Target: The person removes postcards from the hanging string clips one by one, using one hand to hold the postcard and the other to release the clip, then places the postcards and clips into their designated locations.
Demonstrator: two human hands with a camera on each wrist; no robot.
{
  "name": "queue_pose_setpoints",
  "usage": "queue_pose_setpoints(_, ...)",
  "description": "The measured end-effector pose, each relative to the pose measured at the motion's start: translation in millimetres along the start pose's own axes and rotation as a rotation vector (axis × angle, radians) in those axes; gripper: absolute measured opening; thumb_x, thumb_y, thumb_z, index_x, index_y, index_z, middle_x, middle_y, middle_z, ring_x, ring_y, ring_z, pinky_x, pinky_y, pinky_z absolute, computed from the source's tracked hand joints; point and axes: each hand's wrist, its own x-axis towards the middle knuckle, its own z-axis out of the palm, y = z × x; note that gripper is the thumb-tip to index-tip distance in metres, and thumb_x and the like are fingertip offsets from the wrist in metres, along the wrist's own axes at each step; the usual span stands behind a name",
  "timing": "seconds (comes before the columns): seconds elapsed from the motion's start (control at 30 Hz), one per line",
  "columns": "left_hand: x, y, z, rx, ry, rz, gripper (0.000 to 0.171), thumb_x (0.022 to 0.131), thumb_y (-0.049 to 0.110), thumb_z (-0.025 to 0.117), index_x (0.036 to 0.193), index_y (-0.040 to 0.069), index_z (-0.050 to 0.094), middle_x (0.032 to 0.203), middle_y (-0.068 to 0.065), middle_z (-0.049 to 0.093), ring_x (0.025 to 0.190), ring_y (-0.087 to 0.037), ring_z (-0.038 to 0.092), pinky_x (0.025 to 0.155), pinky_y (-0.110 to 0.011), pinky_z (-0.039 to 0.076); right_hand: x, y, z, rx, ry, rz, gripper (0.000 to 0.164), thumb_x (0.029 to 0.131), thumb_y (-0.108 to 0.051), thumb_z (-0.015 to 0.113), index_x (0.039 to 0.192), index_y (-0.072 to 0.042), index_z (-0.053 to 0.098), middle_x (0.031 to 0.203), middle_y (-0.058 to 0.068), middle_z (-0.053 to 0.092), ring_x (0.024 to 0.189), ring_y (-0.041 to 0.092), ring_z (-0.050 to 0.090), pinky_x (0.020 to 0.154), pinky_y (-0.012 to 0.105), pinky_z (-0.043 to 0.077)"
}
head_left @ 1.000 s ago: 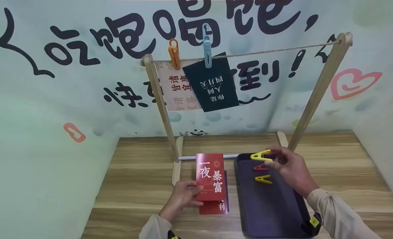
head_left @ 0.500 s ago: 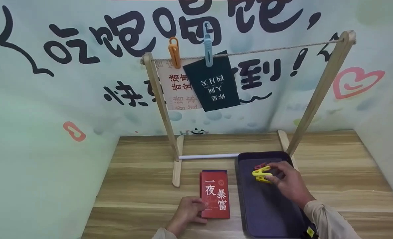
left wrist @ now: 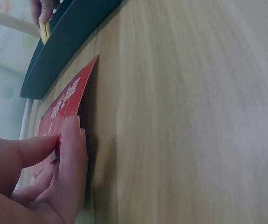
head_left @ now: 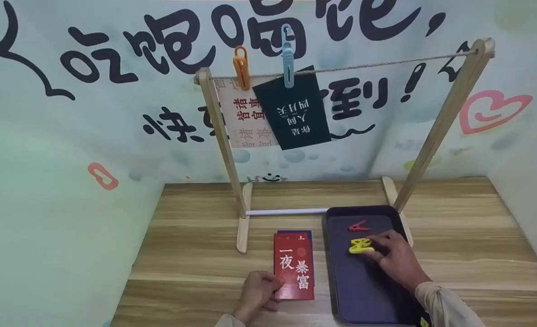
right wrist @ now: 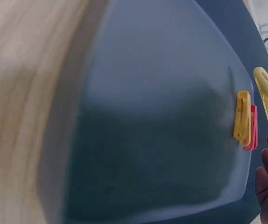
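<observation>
My left hand (head_left: 259,290) pinches the near left edge of a red card (head_left: 294,268) with white characters, thumb on top. In the left wrist view, that red card (left wrist: 68,100) tilts, its near end raised off the table. Another red card and a blue card (head_left: 308,233) peek out beneath it. Over the dark tray, my right hand (head_left: 397,259) pinches a yellow clothespin (right wrist: 264,88) between thumb and finger. A second yellow clothespin (right wrist: 242,119) lies in the tray, overlapped by the held one in the head view. Beside it lies a red clothespin (head_left: 358,226).
A wooden rack (head_left: 225,150) with a rope (head_left: 377,64) stands behind. An orange clothespin (head_left: 241,68) and a blue clothespin (head_left: 288,63) hold a pale card (head_left: 248,120) and a dark green card (head_left: 293,113) on it. The dark tray (head_left: 363,290) sits right of the cards.
My left hand has drawn the red card nearer to me, over the stack. My right hand has lowered the yellow clothespin towards the one in the tray.
</observation>
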Motion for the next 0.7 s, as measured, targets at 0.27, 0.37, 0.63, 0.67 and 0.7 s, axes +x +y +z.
queue_pose_setpoints(0.27, -2.6, 8.2, 4.5, 0.293, 0.153, 0.076, 0.017, 0.078, 0.024, 0.071, 0.077, 0.009, 0.063, 0.060, -0.001, 0.060, 0.047, -0.007, 0.051, 0.040, -0.021, 0.042, -3, 5, 3, -0.035, -0.036, 0.032, 0.036, 0.074, -0.023, 0.076, 0.102, -0.003, 0.068, 0.093, 0.009, 0.057, 0.090, 0.025, 0.052, 0.078, 0.043, 0.045)
queue_pose_setpoints(0.37, -2.2, 9.7, 4.9, 0.381, 0.202, 0.097, 0.017, 0.076, 0.026, 0.072, 0.075, 0.012, 0.063, 0.065, 0.002, 0.061, 0.055, -0.009, 0.052, 0.047, -0.023, 0.040, -3, 8, 4, -0.062, -0.039, 0.031, 0.039, 0.071, -0.025, 0.078, 0.102, -0.003, 0.068, 0.094, 0.010, 0.056, 0.090, 0.026, 0.052, 0.078, 0.043, 0.045)
queue_pose_setpoints(0.63, 1.8, 6.3, 6.3, 0.409, 0.230, 0.033, 0.019, 0.075, 0.027, 0.074, 0.079, 0.014, 0.060, 0.068, 0.002, 0.060, 0.060, -0.010, 0.054, 0.050, -0.023, 0.040, -6, 12, 7, -0.155, -0.005, -0.054, 0.041, 0.062, -0.020, 0.083, 0.097, -0.004, 0.070, 0.094, 0.010, 0.056, 0.086, 0.027, 0.053, 0.073, 0.043, 0.046)
queue_pose_setpoints(0.67, 1.9, 5.9, 6.1, 0.399, 0.230, 0.034, 0.020, 0.075, 0.027, 0.074, 0.080, 0.013, 0.060, 0.068, 0.002, 0.060, 0.059, -0.010, 0.054, 0.050, -0.023, 0.040, -6, 12, 7, -0.162, 0.001, -0.063, 0.041, 0.062, -0.020, 0.083, 0.098, -0.004, 0.070, 0.094, 0.010, 0.056, 0.085, 0.026, 0.053, 0.072, 0.042, 0.046)
queue_pose_setpoints(0.7, 2.3, 5.1, 5.8, 0.390, 0.230, 0.038, 0.021, 0.076, 0.027, 0.074, 0.080, 0.012, 0.060, 0.068, 0.002, 0.060, 0.058, -0.010, 0.054, 0.049, -0.023, 0.041, -6, 13, 7, -0.167, 0.009, -0.073, 0.041, 0.061, -0.019, 0.084, 0.098, -0.005, 0.070, 0.093, 0.009, 0.056, 0.084, 0.026, 0.053, 0.072, 0.041, 0.046)
